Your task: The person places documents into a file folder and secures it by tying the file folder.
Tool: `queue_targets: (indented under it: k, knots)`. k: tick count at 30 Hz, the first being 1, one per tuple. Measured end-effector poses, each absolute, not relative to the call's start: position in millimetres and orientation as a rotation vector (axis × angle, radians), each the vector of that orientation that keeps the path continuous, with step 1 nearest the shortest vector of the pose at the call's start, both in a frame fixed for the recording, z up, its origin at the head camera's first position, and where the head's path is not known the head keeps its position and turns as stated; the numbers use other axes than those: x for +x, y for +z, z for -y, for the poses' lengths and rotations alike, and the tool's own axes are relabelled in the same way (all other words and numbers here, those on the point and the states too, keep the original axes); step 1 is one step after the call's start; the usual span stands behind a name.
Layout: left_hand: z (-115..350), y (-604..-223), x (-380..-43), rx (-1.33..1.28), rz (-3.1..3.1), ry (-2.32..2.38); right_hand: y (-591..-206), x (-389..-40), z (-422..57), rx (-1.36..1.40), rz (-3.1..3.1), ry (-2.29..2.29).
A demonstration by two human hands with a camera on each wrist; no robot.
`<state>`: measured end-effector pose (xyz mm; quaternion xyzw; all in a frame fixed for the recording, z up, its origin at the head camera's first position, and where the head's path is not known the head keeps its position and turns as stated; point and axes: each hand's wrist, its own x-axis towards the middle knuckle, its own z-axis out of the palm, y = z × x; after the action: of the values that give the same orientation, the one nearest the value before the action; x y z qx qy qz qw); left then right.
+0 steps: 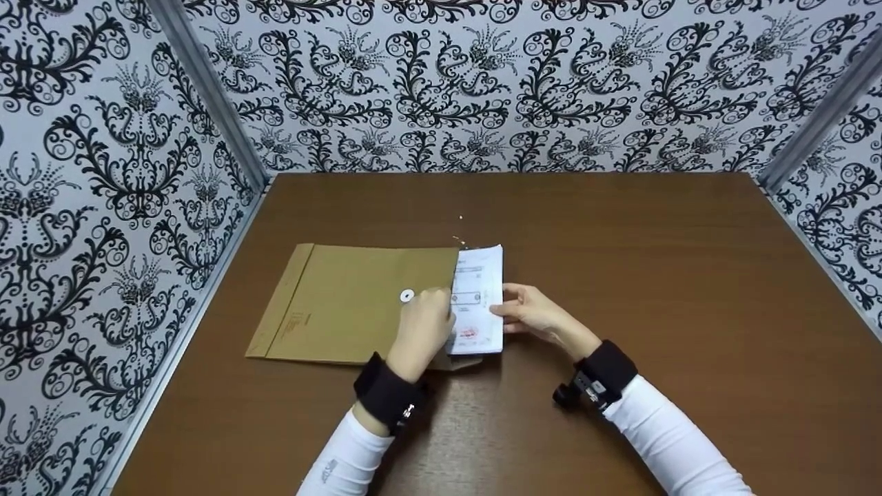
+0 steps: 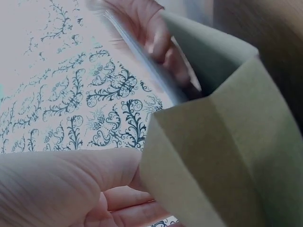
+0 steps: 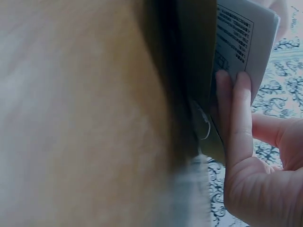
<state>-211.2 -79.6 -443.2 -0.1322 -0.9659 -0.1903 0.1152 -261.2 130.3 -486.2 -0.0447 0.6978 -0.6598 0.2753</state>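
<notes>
A brown paper envelope (image 1: pixel 351 296) lies flat on the table, its opening to the right. My left hand (image 1: pixel 425 324) grips the edge of that opening; in the left wrist view the thumb lies along the outside of the envelope wall (image 2: pixel 203 151) and the mouth gapes. Part of a stack of white printed papers (image 1: pixel 477 275) with a red stamp sticks out of the mouth; the rest is hidden inside. At the stack's right edge my right hand (image 1: pixel 534 311) pinches it, thumb on top and fingers (image 3: pixel 241 113) against the printed underside.
A white round button (image 1: pixel 407 295) sits on the envelope, and a thin white string (image 3: pixel 207 125) hangs near its mouth. Small white bits (image 1: pixel 462 241) lie on the brown table (image 1: pixel 620 241) behind the papers. Patterned walls (image 1: pixel 482 83) enclose the back and sides.
</notes>
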Motion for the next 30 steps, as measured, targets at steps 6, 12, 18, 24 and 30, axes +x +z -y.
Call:
queue_targets:
  k: [6,12,18,24,30]
  knots:
    - [76.7,-444.3,-209.9,-0.383,2.809,-0.526,-492.1,-263.5,-128.7,-0.099,-1.853,-1.773]
    - [75.5,-446.7,-210.0,-0.378,2.799,-0.486,-493.4,-263.8,-122.9,-0.11,-1.842,-1.771]
    - [75.1,-448.9,-210.0,-0.387,2.775,-0.458,-490.9,-266.6,-115.7,-0.125,-1.85,-1.757]
    - [75.3,-447.8,-208.7,-0.392,2.789,-0.483,-489.5,-269.1,-105.9,-0.142,-1.86,-1.732]
    - [74.9,-447.6,-209.3,-0.387,2.806,-0.492,-489.7,-270.7,-98.7,-0.161,-1.872,-1.692]
